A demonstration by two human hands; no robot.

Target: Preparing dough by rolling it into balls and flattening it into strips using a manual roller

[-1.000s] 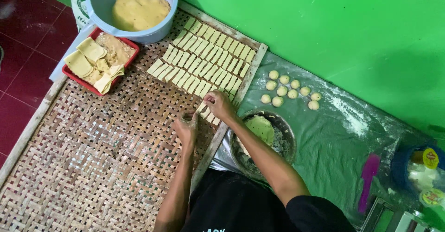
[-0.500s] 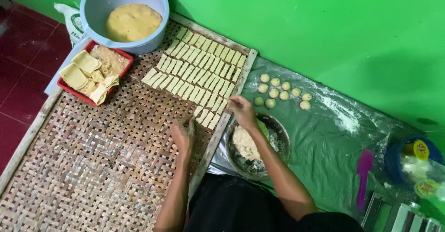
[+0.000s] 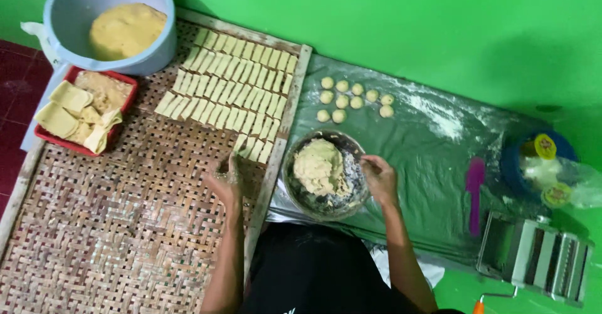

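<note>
My left hand (image 3: 228, 179) lies on the woven bamboo tray (image 3: 113, 226), fingers spread and dusted with flour, just below the rows of pale dough strips (image 3: 229, 94). My right hand (image 3: 379, 177) hovers at the right rim of a dark bowl (image 3: 351, 204) that holds a lump of yellow dough (image 3: 318, 166) and loose flour. Its fingers are curled toward the bowl, and I cannot make out whether they pinch anything. Several small dough balls (image 3: 351, 95) sit on the floured green sheet (image 3: 433, 157) beyond the bowl.
A light blue basin (image 3: 160, 47) of yellow dough stands at the tray's far left. A red tray (image 3: 122, 110) of flat dough pieces sits below it. On the right are a purple scraper (image 3: 475, 191), a blue container (image 3: 514, 163) and a metal pasta roller (image 3: 533, 254).
My right hand has left the dough strips on the tray and moved right, across the bowl to its right rim. My left hand has stayed on the woven tray.
</note>
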